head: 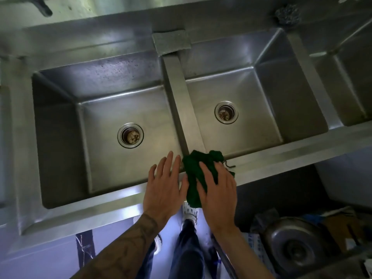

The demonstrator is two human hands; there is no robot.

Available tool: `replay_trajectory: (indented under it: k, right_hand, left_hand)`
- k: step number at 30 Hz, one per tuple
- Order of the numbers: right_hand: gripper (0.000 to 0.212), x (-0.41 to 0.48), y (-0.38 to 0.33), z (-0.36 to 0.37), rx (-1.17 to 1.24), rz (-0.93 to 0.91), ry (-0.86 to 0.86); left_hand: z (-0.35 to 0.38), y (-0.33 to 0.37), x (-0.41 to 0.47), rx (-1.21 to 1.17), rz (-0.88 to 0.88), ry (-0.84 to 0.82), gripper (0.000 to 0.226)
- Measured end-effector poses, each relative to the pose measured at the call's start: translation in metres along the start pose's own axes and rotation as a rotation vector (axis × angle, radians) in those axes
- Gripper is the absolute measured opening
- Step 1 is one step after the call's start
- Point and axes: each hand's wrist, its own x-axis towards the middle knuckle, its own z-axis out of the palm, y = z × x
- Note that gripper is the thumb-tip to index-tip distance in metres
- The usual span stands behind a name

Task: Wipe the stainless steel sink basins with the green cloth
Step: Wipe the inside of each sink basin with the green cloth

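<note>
a: cloth (196, 174) down on the front rim (281, 158), bunched up right at the near end of the divider (181, 93). draped over the rim's edge too, one tail hanging toward the floor.
b: pinned under the right hand (218, 190). fingers flat and fairly straight on top, pressing, not curled round it. thumb laid along the cloth as well.
a: and just beside it, the left hand (164, 188). spread flat on the same rim, holding nothing, fingertips poking out over the left basin (128, 109). thumb almost at the cloth.
b: moving outward now: left drain (130, 135) with brown specks inside. right basin (241, 93) across the divider, right drain (226, 112) grubby too.
a: dark specks on the left basin's back wall as well.
b: grey pad (171, 41) up on the back ledge, at the divider's far end. steel scourer (287, 15) further right.
a: third basin (354, 77) cut off at the right edge.
b: below the rim, a white shoe (190, 212), and a round metal pan (291, 244) among clutter.
</note>
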Motion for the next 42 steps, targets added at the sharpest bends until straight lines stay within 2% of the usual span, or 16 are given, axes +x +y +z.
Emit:
replay_trajectory:
  k: [3,7,15,22,27,32,39,42]
  right_hand:
    - [0.046,0.043,-0.012,0.003,0.04,0.077,-0.032]
    - [0.047,0.137,-0.034,0.015,0.232,0.113,-0.119]
    - [0.048,0.148,-0.033,0.019,0.206,0.02,-0.107]
    - [0.047,0.297,-0.067,0.046,0.208,0.028,-0.108]
    - [0.047,0.267,-0.066,0.048,0.164,-0.001,-0.07]
    - [0.048,0.32,-0.084,0.051,0.146,0.069,-0.119]
    - [0.049,0.281,-0.076,0.046,0.113,0.018,-0.116]
    - [0.049,0.308,-0.083,0.05,0.118,0.03,-0.121]
  left_hand:
    - [0.002,0.0,0.0,0.004,0.002,0.02,0.062]
    - [0.001,0.001,0.0,0.008,0.004,0.077,0.057]
    - [-0.001,0.002,0.0,0.029,0.031,0.1,0.057]
    - [0.002,0.003,0.001,0.015,0.006,0.104,0.056]
    - [-0.003,0.003,-0.001,-0.007,-0.014,0.063,0.057]
    - [-0.007,0.004,0.0,-0.035,-0.032,-0.006,0.059]
    - [-0.008,0.004,0.003,-0.032,-0.018,-0.001,0.058]
    - [-0.005,0.002,0.002,-0.024,-0.021,0.019,0.057]
